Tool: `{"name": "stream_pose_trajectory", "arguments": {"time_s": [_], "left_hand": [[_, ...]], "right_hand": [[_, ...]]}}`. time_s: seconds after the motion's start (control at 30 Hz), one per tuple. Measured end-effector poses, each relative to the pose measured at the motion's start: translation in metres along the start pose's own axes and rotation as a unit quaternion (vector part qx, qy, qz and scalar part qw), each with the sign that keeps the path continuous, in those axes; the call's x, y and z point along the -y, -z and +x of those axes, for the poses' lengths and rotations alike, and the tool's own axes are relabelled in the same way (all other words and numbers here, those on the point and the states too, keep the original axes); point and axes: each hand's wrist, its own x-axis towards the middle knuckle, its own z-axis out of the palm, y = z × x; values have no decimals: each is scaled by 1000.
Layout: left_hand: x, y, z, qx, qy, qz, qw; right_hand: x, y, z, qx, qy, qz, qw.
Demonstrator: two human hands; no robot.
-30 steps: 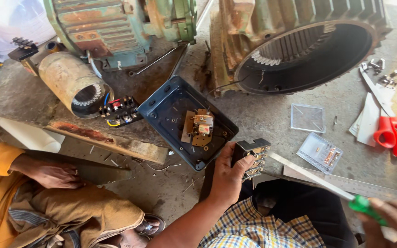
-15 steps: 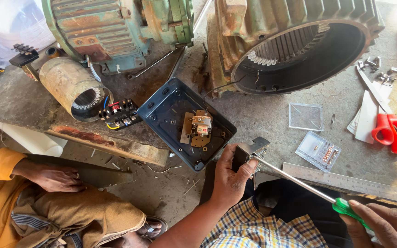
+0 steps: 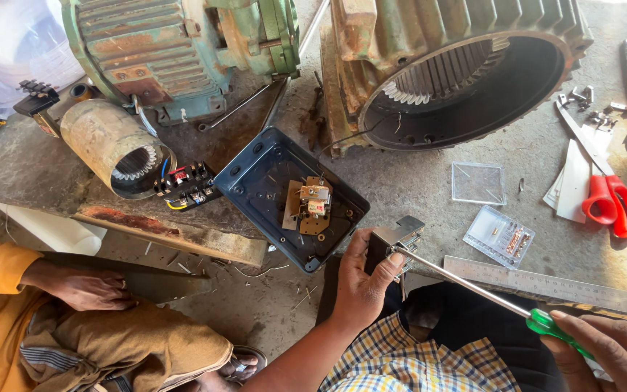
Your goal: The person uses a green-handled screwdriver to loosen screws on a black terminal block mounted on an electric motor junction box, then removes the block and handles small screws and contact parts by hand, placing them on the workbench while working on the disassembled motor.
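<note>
Currently the left hand [image 3: 361, 287] clasps the small grey switch block [image 3: 395, 243] just beside the dark blue enclosure [image 3: 255, 174], while the right hand [image 3: 611, 352] grips the green-handled screwdriver [image 3: 473, 288], its shaft running up-left into the block's near face.

You see the open box [image 3: 255, 170] at frame centre, scissors [image 3: 611, 207] far right (ruler [image 3: 546, 279] below them), motor housing [image 3: 459, 65] above.

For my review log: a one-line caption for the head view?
Left hand grips a small metal block; right hand points a green-handled screwdriver at it.
</note>
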Motion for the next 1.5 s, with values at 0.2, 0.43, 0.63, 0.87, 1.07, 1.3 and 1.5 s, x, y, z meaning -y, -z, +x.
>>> {"name": "stream_pose_trajectory", "arguments": {"time_s": [0.2,0.43,0.63,0.87,1.07,1.3,1.5], "left_hand": [[0,-1,-1,0,-10,13,1000],[-1,0,-1,9,-10,8,1000],[-1,0,-1,10,-4,12,1000],[-3,-2,-2,4,-16,33,999],[-6,-6,-4,1,-40,72,997],[-7,-9,-5,4,-58,111,992],[-6,-9,-7,6,-38,104,994]], "right_hand": [[-3,4,8,19,-1,21,1000],[0,9,16,21,26,22,999],[-3,13,28,46,56,33,997],[1,15,28,67,33,26,997],[4,13,20,38,49,0,998],[13,18,5,-9,54,-2,998],[18,31,15,0,122,-52,991]]}}
